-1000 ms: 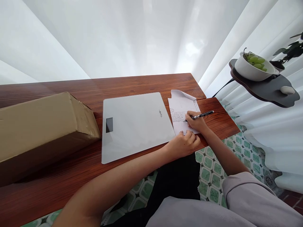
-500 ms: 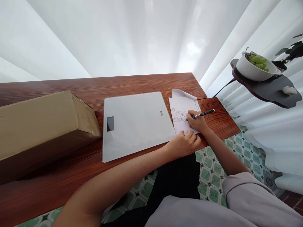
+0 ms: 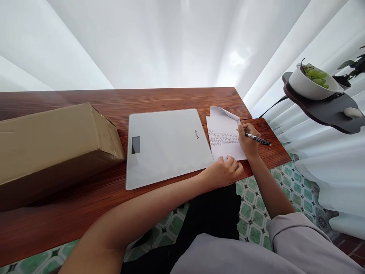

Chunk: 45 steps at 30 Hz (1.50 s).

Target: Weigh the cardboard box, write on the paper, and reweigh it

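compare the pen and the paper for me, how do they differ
The pen is slim and mostly black; the paper is broad and white, with rows of small writing. The pen is tilted in the right hand, while the paper lies on the table, its far edge curled. Both touch a hand: the left hand meets the paper's near edge.
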Tool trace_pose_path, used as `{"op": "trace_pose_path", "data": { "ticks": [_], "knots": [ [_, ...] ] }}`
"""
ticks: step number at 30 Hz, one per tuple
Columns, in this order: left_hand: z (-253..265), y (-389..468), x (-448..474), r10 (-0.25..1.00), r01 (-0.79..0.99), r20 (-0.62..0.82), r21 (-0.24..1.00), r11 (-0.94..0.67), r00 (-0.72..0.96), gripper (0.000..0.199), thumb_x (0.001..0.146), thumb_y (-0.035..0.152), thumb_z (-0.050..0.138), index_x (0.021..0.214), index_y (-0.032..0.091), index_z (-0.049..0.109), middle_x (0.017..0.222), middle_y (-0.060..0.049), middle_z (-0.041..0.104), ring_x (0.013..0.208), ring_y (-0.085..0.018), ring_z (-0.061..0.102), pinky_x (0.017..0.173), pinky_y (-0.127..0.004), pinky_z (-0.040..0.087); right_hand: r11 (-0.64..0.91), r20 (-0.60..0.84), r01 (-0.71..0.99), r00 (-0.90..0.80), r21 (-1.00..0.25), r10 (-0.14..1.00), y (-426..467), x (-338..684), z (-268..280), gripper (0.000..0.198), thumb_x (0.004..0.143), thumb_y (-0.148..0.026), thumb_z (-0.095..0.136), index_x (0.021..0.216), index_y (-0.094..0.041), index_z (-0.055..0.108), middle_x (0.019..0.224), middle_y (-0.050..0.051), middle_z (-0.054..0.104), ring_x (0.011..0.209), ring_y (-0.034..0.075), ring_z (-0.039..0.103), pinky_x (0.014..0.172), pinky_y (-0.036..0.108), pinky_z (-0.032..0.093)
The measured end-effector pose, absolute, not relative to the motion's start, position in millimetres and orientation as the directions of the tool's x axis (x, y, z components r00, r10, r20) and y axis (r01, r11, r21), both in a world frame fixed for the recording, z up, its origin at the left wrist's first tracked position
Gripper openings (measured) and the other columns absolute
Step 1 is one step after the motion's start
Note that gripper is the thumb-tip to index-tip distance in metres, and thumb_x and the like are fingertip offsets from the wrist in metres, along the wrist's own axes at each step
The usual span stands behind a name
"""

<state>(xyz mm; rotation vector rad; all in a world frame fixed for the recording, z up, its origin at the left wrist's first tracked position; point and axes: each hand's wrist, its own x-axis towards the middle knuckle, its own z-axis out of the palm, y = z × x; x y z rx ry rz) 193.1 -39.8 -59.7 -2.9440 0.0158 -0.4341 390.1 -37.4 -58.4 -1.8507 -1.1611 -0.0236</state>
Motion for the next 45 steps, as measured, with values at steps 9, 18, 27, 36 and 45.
{"op": "trace_pose_path", "data": {
  "ticks": [9, 18, 27, 36, 45],
  "knots": [
    [-58.7, -39.7, 193.9, -0.03, 0.003, 0.25, -0.128, -0.992, 0.968, 0.039, 0.102, 0.017, 0.023, 0.124, 0.007, 0.054, 0.116, -0.02, 0.064, 0.095, -0.027, 0.06, 0.06, -0.034, 0.043, -0.191, 0.484, 0.767, 0.556, -0.613, 0.676, -32.5, 402.9, -61.8, 0.026, 0.083, -0.037, 0.068, 0.099, -0.016, 0.071, 0.082, 0.006, 0.07, 0.072, 0.021, 0.064, 0.076, 0.034, 0.053],
    [-62.9, -41.4, 194.3, -0.038, 0.009, 0.274, -0.169, -0.986, 0.961, 0.039, 0.104, 0.024, 0.025, 0.128, 0.009, 0.052, 0.118, -0.021, 0.063, 0.095, -0.027, 0.06, 0.059, -0.034, 0.041, -0.274, 0.336, 0.681, 0.62, -0.679, 0.709, -27.0, 415.1, -74.4, 0.036, 0.077, -0.029, 0.069, 0.109, -0.014, 0.072, 0.083, 0.007, 0.074, 0.07, 0.021, 0.067, 0.079, 0.036, 0.056],
    [-64.3, -41.3, 194.8, -0.058, -0.002, 0.286, -0.195, -0.981, 0.957, 0.041, 0.103, 0.035, 0.038, 0.13, 0.009, 0.052, 0.119, -0.022, 0.062, 0.095, -0.028, 0.06, 0.06, -0.033, 0.042, -0.285, 0.332, 0.694, 0.611, -0.661, 0.718, -24.7, 421.8, -79.7, 0.036, 0.08, -0.036, 0.066, 0.107, -0.013, 0.075, 0.079, 0.008, 0.073, 0.069, 0.023, 0.065, 0.08, 0.04, 0.053],
    [-65.9, -42.5, 192.7, -0.107, 0.003, 0.335, -0.309, -0.951, 0.936, 0.042, 0.104, 0.037, 0.033, 0.128, 0.009, 0.054, 0.117, -0.021, 0.063, 0.1, -0.029, 0.06, 0.066, -0.035, 0.045, -0.255, 0.446, 0.756, 0.584, -0.603, 0.678, -24.4, 414.7, -75.3, 0.039, 0.094, -0.041, 0.042, 0.097, -0.016, 0.071, 0.091, 0.013, 0.073, 0.078, 0.026, 0.062, 0.078, 0.038, 0.046],
    [-47.8, -36.5, 162.2, -0.291, -0.061, 0.38, -0.515, -0.855, 0.878, 0.03, 0.103, 0.019, 0.038, 0.128, 0.02, 0.055, 0.114, -0.009, 0.066, 0.101, -0.021, 0.062, 0.081, -0.033, 0.051, -0.247, 0.48, 0.769, 0.579, -0.589, 0.659, -24.0, 412.6, -77.0, 0.036, 0.096, -0.041, 0.037, 0.092, -0.02, 0.065, 0.086, 0.011, 0.071, 0.079, 0.027, 0.062, 0.077, 0.037, 0.044]
  ]
}}
